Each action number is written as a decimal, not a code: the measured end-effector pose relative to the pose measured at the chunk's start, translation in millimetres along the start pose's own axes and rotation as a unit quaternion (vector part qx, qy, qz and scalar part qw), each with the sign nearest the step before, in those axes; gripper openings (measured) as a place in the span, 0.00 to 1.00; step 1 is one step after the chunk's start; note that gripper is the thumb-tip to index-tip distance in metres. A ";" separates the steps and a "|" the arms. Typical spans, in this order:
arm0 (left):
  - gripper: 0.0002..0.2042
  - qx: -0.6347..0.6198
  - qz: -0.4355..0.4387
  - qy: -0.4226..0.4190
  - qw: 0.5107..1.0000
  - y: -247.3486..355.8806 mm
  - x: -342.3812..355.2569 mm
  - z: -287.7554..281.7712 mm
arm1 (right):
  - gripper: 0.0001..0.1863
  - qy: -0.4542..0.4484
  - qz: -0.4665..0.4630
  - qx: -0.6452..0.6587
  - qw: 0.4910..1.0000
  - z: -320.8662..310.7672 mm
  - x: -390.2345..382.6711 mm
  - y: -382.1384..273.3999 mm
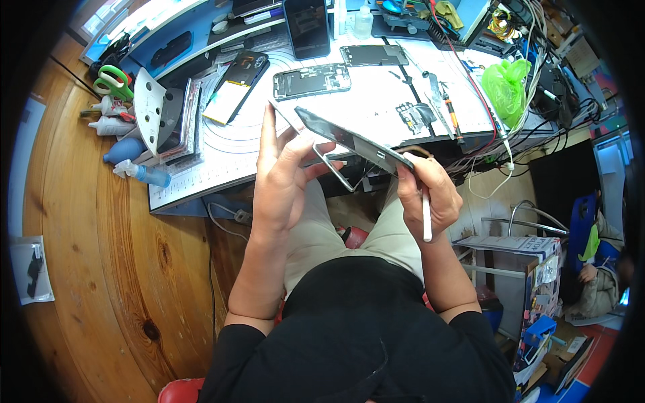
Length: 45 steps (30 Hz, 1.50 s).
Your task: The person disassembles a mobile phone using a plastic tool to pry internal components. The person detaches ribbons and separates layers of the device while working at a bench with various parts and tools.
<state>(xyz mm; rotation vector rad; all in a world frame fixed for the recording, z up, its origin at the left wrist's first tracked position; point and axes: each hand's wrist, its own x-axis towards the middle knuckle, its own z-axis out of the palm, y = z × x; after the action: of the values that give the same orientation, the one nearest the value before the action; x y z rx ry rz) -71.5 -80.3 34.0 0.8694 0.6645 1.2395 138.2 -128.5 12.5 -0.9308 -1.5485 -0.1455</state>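
Observation:
Above my lap, at the near edge of the white work mat [178, 191], both hands hold thin phone parts up. My left hand [281, 185] is closed on a slim phone-sized panel with a light metal edge [338, 173], tilted and seen nearly edge-on. In my right hand [433, 191], between thumb and fingers, is a dark phone screen assembly [353, 142]; its far end slopes up toward the left hand's panel. A white stick-like tool [426, 218] also sits in the right hand, pointing down toward me. Whether the two parts touch, I cannot tell.
On the mat lie an opened phone [312, 80], another phone part [373, 55], small black components [415, 117] and a screwdriver [452, 117]. Bottles, green scissors [113, 82] and a white holder [146, 111] crowd the left. Cables and a green bag [505, 91] are at right.

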 end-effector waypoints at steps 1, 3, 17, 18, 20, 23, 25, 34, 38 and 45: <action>0.46 0.004 0.006 0.006 1.000 0.0 -0.1 0.2 | 0.14 0.000 -0.016 -0.004 1.000 0.4 2.1 0.1; 0.45 0.013 0.019 0.019 1.000 0.0 -0.7 0.8 | 0.14 -0.004 -0.028 -0.008 1.000 0.5 2.7 0.5; 0.28 -0.145 -0.002 0.005 0.989 13.5 -7.0 -45.0 | 0.06 0.137 0.429 0.286 0.846 -8.2 3.7 30.8; 0.28 -0.143 -0.009 -0.016 0.990 15.0 -6.8 -51.2 | 0.05 0.111 0.478 0.314 0.813 -6.2 2.2 33.1; 0.27 -0.115 -0.007 -0.071 0.991 17.4 -8.0 -58.5 | 0.04 0.047 0.517 0.361 0.775 3.4 1.8 34.0; 0.26 -0.054 0.018 -0.150 0.987 21.1 -11.0 -51.8 | 0.05 -0.005 0.553 0.346 0.758 25.5 7.4 28.4; 0.26 -0.082 0.018 -0.106 0.991 18.9 -18.0 -36.1 | 0.06 -0.020 0.548 0.359 0.755 39.1 7.5 29.2; 0.26 -0.123 0.019 -0.112 0.986 12.8 -26.0 -36.7 | 0.16 -0.038 0.516 0.306 0.799 66.3 1.4 18.6; 0.26 -0.142 -0.001 -0.078 0.987 8.4 -25.8 -37.4 | 0.16 -0.075 0.497 0.191 0.843 65.0 -9.0 21.6; 0.30 -0.264 -0.036 -0.075 0.961 -16.2 -13.7 -43.3 | 0.13 -0.092 0.381 0.059 0.918 62.9 -15.9 25.8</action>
<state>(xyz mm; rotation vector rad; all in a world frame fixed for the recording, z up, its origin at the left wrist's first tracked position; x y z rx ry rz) -102.0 -86.6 -3.0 0.4795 0.2185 1.1917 103.8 -82.0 -26.7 -1.4110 -1.2395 0.6014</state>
